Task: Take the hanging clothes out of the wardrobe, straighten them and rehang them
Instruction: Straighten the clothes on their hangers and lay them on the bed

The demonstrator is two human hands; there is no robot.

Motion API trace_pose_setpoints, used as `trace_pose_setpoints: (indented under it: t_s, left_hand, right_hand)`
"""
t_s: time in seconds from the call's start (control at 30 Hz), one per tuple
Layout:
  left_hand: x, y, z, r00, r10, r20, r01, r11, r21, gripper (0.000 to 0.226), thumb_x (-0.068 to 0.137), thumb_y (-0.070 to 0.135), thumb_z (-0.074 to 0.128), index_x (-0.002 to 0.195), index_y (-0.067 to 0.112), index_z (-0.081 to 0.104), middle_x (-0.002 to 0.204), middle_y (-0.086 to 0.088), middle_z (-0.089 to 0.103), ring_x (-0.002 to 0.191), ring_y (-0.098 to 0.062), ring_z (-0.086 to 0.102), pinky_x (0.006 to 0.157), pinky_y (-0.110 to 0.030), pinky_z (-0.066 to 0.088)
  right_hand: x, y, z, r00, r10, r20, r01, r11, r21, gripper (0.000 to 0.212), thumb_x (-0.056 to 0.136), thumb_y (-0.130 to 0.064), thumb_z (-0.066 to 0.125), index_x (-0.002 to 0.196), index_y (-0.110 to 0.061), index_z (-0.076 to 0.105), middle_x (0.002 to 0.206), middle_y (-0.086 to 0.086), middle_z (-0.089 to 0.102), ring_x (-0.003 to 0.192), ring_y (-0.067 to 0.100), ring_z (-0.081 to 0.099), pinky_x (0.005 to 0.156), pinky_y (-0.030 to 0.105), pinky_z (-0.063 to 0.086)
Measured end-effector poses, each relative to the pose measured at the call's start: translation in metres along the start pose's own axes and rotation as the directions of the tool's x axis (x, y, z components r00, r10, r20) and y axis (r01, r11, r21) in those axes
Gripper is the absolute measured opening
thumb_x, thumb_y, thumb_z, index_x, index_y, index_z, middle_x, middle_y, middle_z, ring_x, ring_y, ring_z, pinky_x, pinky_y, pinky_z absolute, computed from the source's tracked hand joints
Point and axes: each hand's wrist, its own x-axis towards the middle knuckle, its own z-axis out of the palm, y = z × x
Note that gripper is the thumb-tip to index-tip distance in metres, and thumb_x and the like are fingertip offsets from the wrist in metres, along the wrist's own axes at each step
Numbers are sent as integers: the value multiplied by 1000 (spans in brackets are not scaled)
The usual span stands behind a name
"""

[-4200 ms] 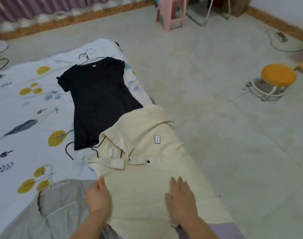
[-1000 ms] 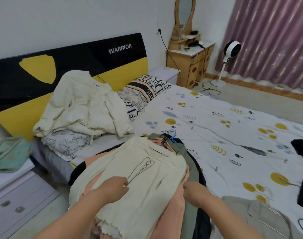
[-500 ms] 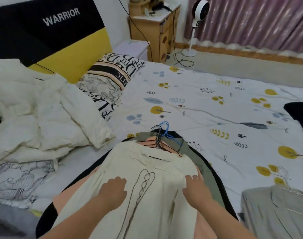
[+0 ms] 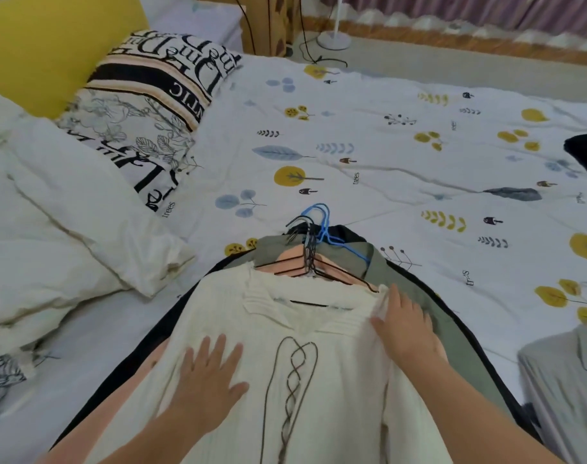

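Observation:
A cream knit top (image 4: 318, 333) with dark lacing down its front lies uppermost on a stack of hung clothes on the bed. Beneath it show a peach garment (image 4: 292, 256), an olive one (image 4: 379, 266) and a black one (image 4: 415, 286). Their black and blue hanger hooks (image 4: 310, 229) bunch together at the far end. My left hand (image 4: 208, 376) lies flat on the top's chest with fingers spread. At the top's right shoulder, my right hand (image 4: 405, 326) presses flat on the fabric.
The patterned white bedsheet (image 4: 385, 155) stretches ahead and right. A grey shirt on a hanger (image 4: 566, 380) lies at the right edge, a black garment (image 4: 586, 152) further back. A cream duvet (image 4: 51, 222) and printed pillows (image 4: 151, 105) fill the left. A fan base (image 4: 333, 40) stands on the floor.
I turned from the cream shirt at the bed's foot to this stack. Both hands slid up the knit top, the right one reaching its shoulder, and the view came closer.

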Motion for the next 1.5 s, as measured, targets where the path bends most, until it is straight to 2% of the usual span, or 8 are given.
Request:
trace_pose_setpoints:
  t_s: [0.2,0.3,0.5,0.67,0.77,0.97,1.27,1.5]
  left_hand:
    - [2,-3,-6,997,-3,71,4,1000,-14,141,17,76,-47,146,31,-15,155,-2,-21,143,-28,-18,115,-46,-8]
    - [-7,0,-17,996,-28,83,29,1000,-5,84,80,75,1,149,27,-9,157,-4,-15,145,-29,-10,117,-45,0]
    - [-29,-2,-79,782,-218,-584,10,941,-338,77,58,5,83,124,-3,45,126,-29,49,106,-46,56,80,-50,50]
    - [-55,-11,-143,810,-87,-580,-76,965,-251,13,76,15,74,74,11,63,83,-16,68,88,-35,64,79,-42,37]
    - [-84,-1,-181,807,-13,-590,-189,941,-279,37,92,27,54,60,21,36,61,-1,51,67,-25,54,60,-32,31]
    - [-160,38,-240,550,1,-835,-305,931,-200,19,87,23,63,77,6,65,68,-15,66,70,-34,62,57,-30,30]
    - [-250,112,-307,294,76,-953,-358,933,-36,29,83,17,68,61,4,55,50,-16,55,47,-27,47,47,-23,20]
    - [-324,201,-327,86,96,-992,-434,900,49,36,88,26,60,60,6,51,54,-19,56,51,-27,45,48,-24,21]
  right_hand:
    - [3,-15,-5,996,74,-57,-76,996,-36,49,86,-44,60,119,-12,43,123,8,48,118,26,43,93,34,37]
    - [-17,-14,-14,995,-11,-95,8,1000,-30,17,88,-34,59,87,-19,52,98,3,56,101,23,54,76,30,39]
    - [-69,-2,-45,991,-56,-118,86,960,267,28,76,-5,47,60,-18,28,67,-4,40,62,18,36,55,29,30]
    - [-102,9,-106,985,-89,-149,133,941,313,33,82,-8,52,60,-19,31,56,-6,36,52,12,29,48,26,21]
    - [-124,21,-143,980,-44,-196,128,890,438,37,80,-18,64,64,-20,32,59,-4,40,57,15,34,53,31,24]
    - [-175,54,-218,973,-32,-231,155,828,539,37,75,-24,76,95,-23,44,72,-8,50,66,4,46,58,21,35]
    - [-248,142,-303,909,-6,-416,246,815,525,36,84,-32,66,115,-18,52,101,-3,55,93,15,51,68,25,37]
    - [-309,249,-362,798,-23,-602,317,865,388,14,95,-15,44,94,-20,57,84,-2,59,78,19,53,59,24,37]
